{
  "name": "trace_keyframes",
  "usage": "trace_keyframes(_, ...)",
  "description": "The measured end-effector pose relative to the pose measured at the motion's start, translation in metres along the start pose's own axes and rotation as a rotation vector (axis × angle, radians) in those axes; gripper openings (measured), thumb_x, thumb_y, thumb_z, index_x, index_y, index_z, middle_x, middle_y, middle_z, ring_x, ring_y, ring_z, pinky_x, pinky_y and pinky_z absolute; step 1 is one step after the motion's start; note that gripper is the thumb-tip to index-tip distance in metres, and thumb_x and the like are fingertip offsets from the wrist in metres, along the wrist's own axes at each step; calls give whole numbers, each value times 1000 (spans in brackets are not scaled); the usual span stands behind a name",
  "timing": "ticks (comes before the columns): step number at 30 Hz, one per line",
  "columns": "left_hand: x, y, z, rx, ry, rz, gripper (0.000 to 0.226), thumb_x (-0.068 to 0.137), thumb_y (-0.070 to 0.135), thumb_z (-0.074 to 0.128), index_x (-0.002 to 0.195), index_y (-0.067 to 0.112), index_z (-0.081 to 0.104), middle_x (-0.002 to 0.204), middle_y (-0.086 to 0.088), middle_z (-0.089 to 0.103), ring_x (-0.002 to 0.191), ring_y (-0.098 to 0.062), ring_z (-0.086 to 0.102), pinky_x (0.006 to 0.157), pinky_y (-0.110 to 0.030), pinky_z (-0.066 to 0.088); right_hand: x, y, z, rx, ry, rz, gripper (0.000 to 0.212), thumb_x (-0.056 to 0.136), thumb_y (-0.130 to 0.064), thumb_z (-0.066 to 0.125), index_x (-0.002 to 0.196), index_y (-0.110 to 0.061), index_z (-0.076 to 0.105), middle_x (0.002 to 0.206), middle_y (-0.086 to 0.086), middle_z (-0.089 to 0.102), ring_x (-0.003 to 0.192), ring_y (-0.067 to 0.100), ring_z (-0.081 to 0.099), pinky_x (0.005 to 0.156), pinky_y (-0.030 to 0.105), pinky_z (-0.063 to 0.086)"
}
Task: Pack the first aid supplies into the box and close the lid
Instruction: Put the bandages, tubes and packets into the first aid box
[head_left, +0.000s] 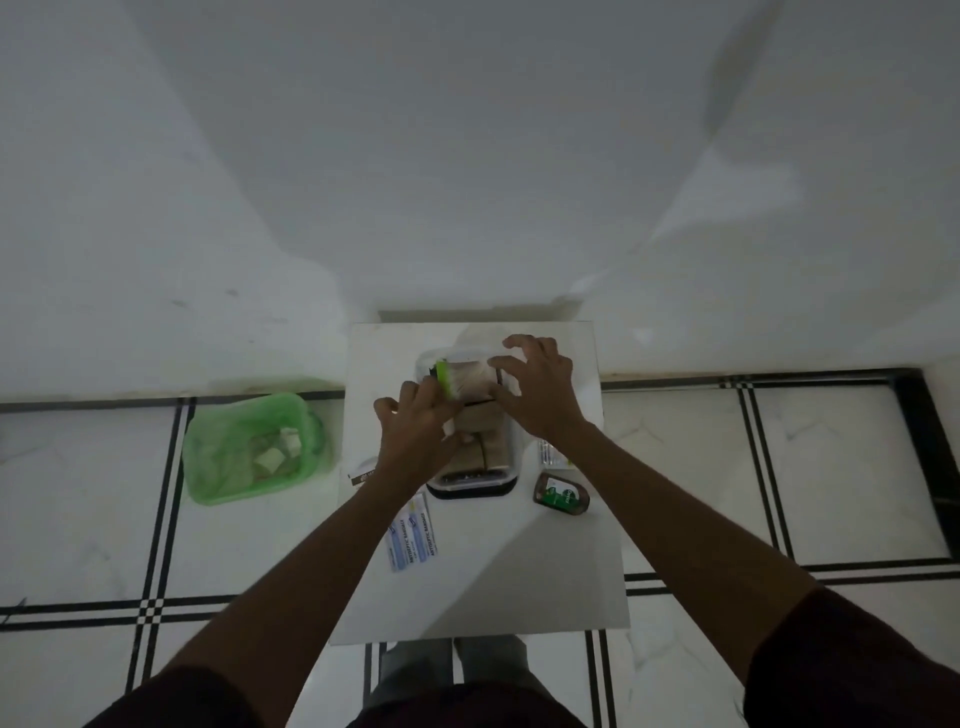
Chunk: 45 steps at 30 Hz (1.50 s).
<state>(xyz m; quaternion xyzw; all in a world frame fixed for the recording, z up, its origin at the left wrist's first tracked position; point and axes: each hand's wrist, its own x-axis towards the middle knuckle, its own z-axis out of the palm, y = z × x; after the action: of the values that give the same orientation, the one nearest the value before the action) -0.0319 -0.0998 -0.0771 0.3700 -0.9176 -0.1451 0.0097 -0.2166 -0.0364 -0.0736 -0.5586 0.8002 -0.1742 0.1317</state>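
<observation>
A clear plastic box (506, 480) with a dark base stands in the middle of the small white table (545, 582), with brownish packets inside. My left hand (415, 426) rests over the box's left side, fingers on a white packet with a green edge (443, 378). My right hand (540, 389) hovers over the box's far right corner with fingers spread, holding nothing. Antiseptic bandage strips (412, 538) lie on the table in front of the box at the left. A small green-labelled antiseptic bottle (561, 493) lies to the right of the box.
A green plastic basket (249, 441) with scraps of paper sits on the tiled floor left of the table. A small packet (548, 452) lies under my right wrist, and a dark-and-white item (362, 473) sits at the table's left edge. A white wall rises behind.
</observation>
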Motion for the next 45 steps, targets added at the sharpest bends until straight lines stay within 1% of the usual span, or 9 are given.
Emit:
trace_keyframes(9,-1,8,12,63,56,-77,27,69,24,75,92,17,62,100,-5,60,88,-25,56,79,-45,35,-103,6,1,221,261,251,19,82,-20,61,101,-19,63,103,2,64,98,18,51,73,30,36)
trace_keyframes(17,-22,-4,0,-116,192,-9,25,80,38,69,98,21,63,103,0,65,96,-22,57,82,-42,36,-170,12,31,37,-87,311,49,69,-14,80,113,-11,60,117,12,65,106,31,61,76,43,51)
trace_keyframes(21,-59,-24,1,-177,310,-151,19,86,34,60,100,22,63,102,1,67,96,-23,60,80,-43,41,-171,17,35,-54,-144,313,61,62,-10,82,118,-10,59,117,13,65,105,30,61,69,38,48)
trace_keyframes(24,-83,-48,15,-218,228,-268,25,82,33,57,102,19,63,103,-2,67,98,-27,61,80,-43,45,-167,19,37,-93,-140,302,62,58,-7,83,116,-8,60,114,13,67,100,31,63,67,38,48)
trace_keyframes(29,-85,-79,40,-134,-74,-239,43,75,24,71,114,10,62,115,-11,66,103,-34,62,79,-46,50,-158,25,50,-125,-184,310,57,67,-8,78,120,-8,57,119,15,64,111,34,58,86,49,46)
trace_keyframes(35,-55,-86,47,-5,-208,-222,41,79,27,69,116,10,61,114,-11,61,105,-32,58,82,-46,48,-152,26,52,0,-118,259,49,68,-6,77,113,-8,61,112,15,67,106,34,61,95,48,48)
trace_keyframes(38,-51,-87,39,-37,-214,-248,38,78,27,70,112,10,63,108,-11,61,102,-33,58,81,-47,48,-152,21,45,117,-103,264,51,70,-5,76,117,-7,58,116,16,63,102,33,62,88,41,53)
trace_keyframes(41,-60,-92,31,-149,-138,-262,33,75,24,73,104,9,65,98,-11,60,92,-33,59,70,-44,53,-152,13,31,168,-6,242,49,69,-8,79,114,-7,60,114,17,65,100,32,63,85,37,55)
trace_keyframes(45,-82,-97,14,-294,-23,-266,36,74,15,76,107,4,65,94,-13,59,85,-32,59,69,-40,53,-143,-4,1,205,131,172,46,66,-11,82,108,-11,63,108,12,67,100,26,61,83,24,47)
